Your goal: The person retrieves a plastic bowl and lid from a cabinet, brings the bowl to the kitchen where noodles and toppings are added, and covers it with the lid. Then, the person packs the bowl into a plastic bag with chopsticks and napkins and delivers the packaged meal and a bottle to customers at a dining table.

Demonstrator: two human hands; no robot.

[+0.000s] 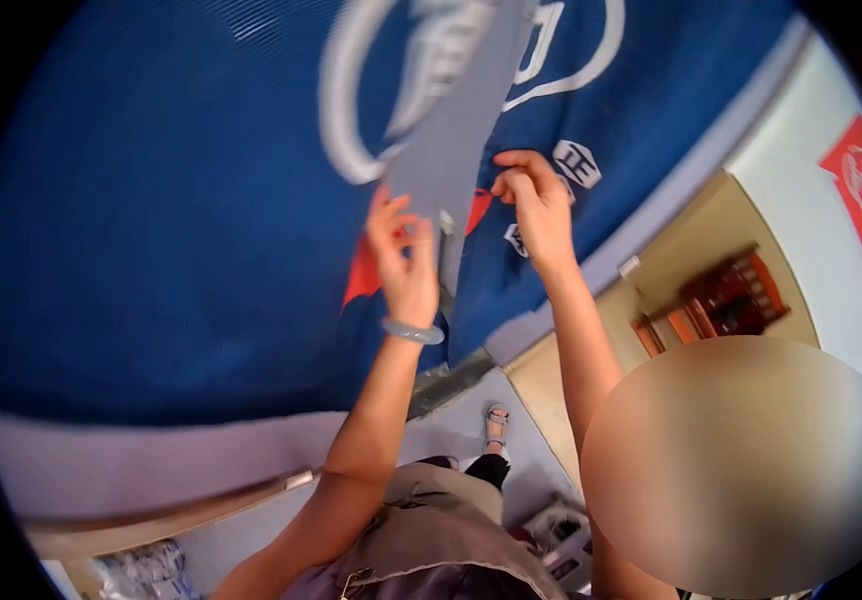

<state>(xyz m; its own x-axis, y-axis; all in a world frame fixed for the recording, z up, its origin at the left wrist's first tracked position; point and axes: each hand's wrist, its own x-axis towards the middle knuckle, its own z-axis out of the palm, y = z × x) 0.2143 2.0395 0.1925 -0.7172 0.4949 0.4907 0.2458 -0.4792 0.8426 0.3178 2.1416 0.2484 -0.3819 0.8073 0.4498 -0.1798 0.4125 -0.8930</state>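
Observation:
A large dark blue cloth (171, 230) with white lettering (356, 95) spreads before me, parted by a grey strip (461, 140). My left hand (406, 260), with a pale bracelet (413, 331) at the wrist, is over the strip's left edge. Its fingers are slightly bent, apart and blurred. Beside it shows a red pointed patch (362, 275). My right hand (539, 205) is across the strip, over the right-hand blue part, its thumb and forefinger pinched. Whatever lies between them is too small to make out. Next to it is a white hexagonal patch with a dark character (577, 163).
A red sheet with a pale emblem (861, 175) hangs on the white surface at right. Below it stands a reddish-brown wooden object (736, 295). My sandalled foot (496, 425) is on the floor, and plastic-wrapped items (146, 572) lie at lower left. A blurred oval hides the lower right.

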